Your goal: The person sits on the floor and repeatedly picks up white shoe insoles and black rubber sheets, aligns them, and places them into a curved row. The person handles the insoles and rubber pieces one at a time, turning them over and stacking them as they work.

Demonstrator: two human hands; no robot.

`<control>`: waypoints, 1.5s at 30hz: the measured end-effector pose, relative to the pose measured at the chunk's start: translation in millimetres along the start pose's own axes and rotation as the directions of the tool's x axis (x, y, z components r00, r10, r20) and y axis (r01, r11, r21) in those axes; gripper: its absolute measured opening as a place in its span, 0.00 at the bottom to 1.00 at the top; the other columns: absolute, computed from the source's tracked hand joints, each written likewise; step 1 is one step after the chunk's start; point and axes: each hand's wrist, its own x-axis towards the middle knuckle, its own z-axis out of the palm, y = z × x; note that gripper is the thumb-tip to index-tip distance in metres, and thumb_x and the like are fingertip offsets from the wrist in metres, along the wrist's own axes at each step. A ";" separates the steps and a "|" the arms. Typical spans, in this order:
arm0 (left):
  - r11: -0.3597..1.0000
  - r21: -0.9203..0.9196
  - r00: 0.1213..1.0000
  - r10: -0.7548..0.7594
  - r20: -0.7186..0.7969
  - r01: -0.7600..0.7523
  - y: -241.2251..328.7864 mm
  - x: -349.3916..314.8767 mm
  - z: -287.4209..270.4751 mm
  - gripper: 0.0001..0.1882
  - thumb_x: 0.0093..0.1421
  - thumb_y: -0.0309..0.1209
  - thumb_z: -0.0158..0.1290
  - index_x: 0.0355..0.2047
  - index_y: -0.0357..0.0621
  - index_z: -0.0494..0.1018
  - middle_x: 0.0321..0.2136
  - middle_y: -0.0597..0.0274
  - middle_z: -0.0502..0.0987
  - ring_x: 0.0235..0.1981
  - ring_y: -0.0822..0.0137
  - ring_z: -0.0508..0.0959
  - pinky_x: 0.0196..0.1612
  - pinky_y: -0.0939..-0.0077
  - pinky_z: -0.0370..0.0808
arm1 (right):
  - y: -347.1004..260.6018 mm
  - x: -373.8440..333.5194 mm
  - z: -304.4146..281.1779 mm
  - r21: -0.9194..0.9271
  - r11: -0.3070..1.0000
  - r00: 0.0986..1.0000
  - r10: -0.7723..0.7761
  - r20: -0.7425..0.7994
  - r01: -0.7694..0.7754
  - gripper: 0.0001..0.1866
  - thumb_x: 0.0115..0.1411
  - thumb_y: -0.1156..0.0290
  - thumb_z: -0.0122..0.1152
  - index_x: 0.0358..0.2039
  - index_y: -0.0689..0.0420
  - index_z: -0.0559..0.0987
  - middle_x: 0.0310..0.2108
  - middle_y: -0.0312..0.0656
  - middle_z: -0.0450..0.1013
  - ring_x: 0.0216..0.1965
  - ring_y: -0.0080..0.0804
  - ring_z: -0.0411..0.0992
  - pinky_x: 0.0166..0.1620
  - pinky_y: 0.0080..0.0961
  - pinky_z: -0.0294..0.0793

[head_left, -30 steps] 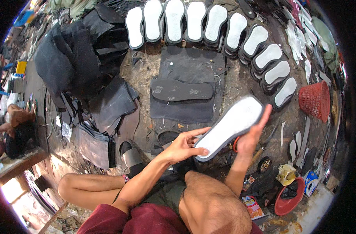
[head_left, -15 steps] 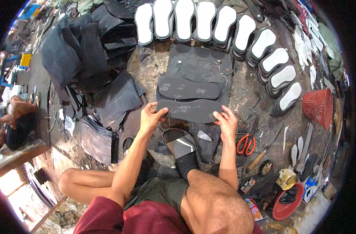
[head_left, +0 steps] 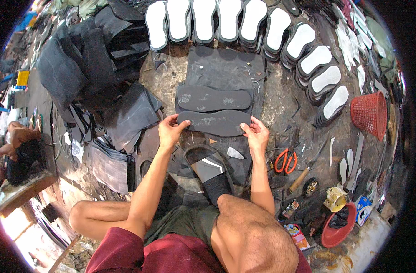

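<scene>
A dark grey shoe sole (head_left: 217, 123) lies level in front of me, pinched at its two ends. My left hand (head_left: 172, 131) is closed on its left end, thumb on top. At the right end my right hand (head_left: 256, 135) grips it likewise, thumb above and fingers at the far edge. Just beyond is a second dark sole (head_left: 214, 98) with pale scuffs, lying on a black rubber sheet (head_left: 220, 67). The far edge of the held sole comes right up beside the second one; whether they touch, I cannot tell.
Stacks of white-topped soles (head_left: 229, 20) curve along the far side and right. Black sheets (head_left: 64, 68) are heaped at left. On the right lie orange-handled scissors (head_left: 286, 161), a wooden-handled tool (head_left: 299, 180), a red basket (head_left: 369, 115) and a red bowl (head_left: 339, 226). Another person (head_left: 23, 150) sits far left.
The whole view has shifted slightly, so the ground things appear further left and up. Both hands keep hold of the sole, which is a little closer to the second one.
</scene>
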 end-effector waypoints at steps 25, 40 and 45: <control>0.378 -0.705 0.800 -0.276 0.533 0.600 35.4 -0.6 -23.0 0.20 0.70 0.45 0.44 0.53 0.45 0.73 0.40 0.62 0.79 0.47 0.58 0.76 0.56 0.56 0.70 | -141.9 -92.5 10.7 -0.212 0.678 0.703 -0.623 0.343 0.704 0.18 0.48 0.66 0.78 0.40 0.55 0.85 0.33 0.36 0.75 0.34 0.30 0.75 0.36 0.25 0.74; 0.241 -0.872 0.556 0.690 0.463 0.427 116.9 9.4 17.3 0.22 0.73 0.50 0.37 0.41 0.49 0.75 0.42 0.51 0.76 0.47 0.49 0.74 0.44 0.50 0.76 | -228.7 -76.3 58.2 -0.038 0.421 0.386 -0.787 0.481 0.906 0.15 0.46 0.77 0.73 0.36 0.55 0.82 0.39 0.42 0.78 0.39 0.43 0.77 0.41 0.34 0.78; 0.247 -0.815 0.581 0.596 0.555 0.524 147.5 -37.2 2.0 0.30 0.72 0.58 0.36 0.49 0.47 0.76 0.55 0.44 0.74 0.48 0.45 0.75 0.46 0.49 0.77 | -227.0 -95.4 37.3 0.325 0.375 0.198 -0.862 0.466 0.868 0.13 0.48 0.80 0.71 0.36 0.56 0.83 0.36 0.41 0.81 0.33 0.36 0.80 0.34 0.28 0.80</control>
